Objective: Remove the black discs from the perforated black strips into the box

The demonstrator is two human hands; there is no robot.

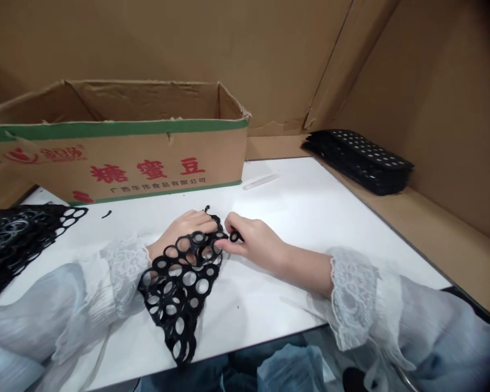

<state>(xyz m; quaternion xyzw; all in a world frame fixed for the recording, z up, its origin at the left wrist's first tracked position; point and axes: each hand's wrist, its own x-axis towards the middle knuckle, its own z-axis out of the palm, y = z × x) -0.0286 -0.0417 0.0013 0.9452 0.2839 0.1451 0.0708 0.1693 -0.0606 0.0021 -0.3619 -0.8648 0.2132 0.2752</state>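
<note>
A black sheet of joined rings (194,280) hangs from my hands over the front of the white table, its lower end narrowing to a point. My left hand (191,226) is closed on the sheet's upper part, its fingers partly behind the rings. On the right edge of the sheet, my right hand (249,237) pinches a small black ring piece (235,236) between thumb and fingers. Whether that piece is joined to the sheet or apart from it I cannot tell.
An open cardboard box (167,158) stands at the back left. A pile of black ring sheets (20,234) lies at the left edge. Stacked black perforated sheets (359,158) rest at the back right on cardboard. A clear thin strip (261,181) and a black scrap (106,214) lie on the white table (277,305).
</note>
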